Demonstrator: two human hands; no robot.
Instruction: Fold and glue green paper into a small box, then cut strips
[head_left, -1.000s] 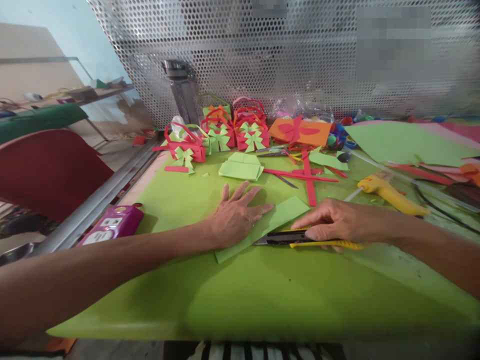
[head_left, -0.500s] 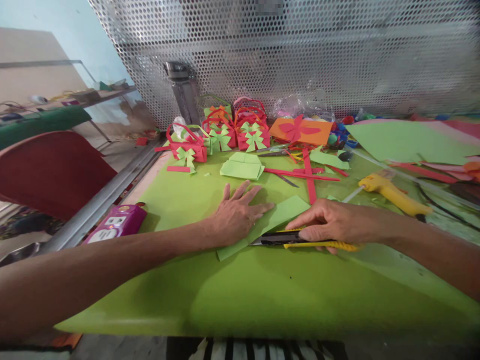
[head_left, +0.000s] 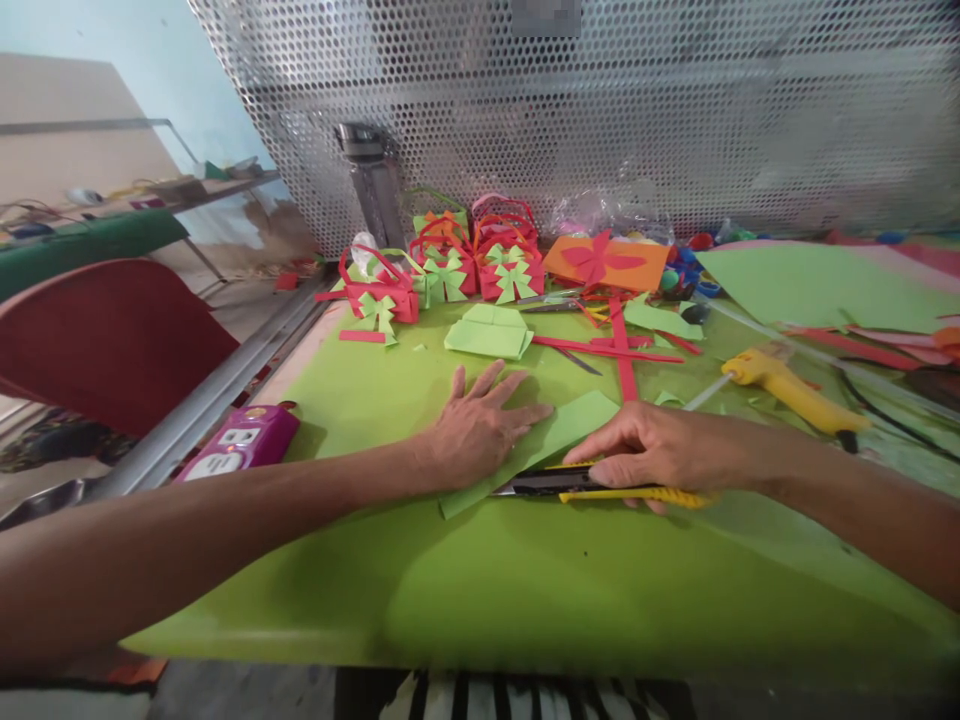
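My left hand (head_left: 484,425) lies flat with fingers spread, pressing a folded strip of light green paper (head_left: 566,428) onto the table. My right hand (head_left: 649,455) is closed around a yellow and black utility knife (head_left: 559,482). The knife lies nearly level along the paper's near edge. Its blade points left, and the tip is partly hidden at the fold. Just beyond the hands rests a folded light green paper piece (head_left: 489,332), with a red paper strip (head_left: 621,350) to its right.
Small red paper baskets (head_left: 514,275) with green bows stand at the back beside a grey bottle (head_left: 375,190). A yellow glue gun (head_left: 795,390) lies on the right near green paper sheets (head_left: 825,285). A magenta power socket (head_left: 244,440) sits at the left edge.
The knife in my right hand has slid slightly left along the paper's edge. My left hand keeps its place on the paper. The whole view has shifted a little.
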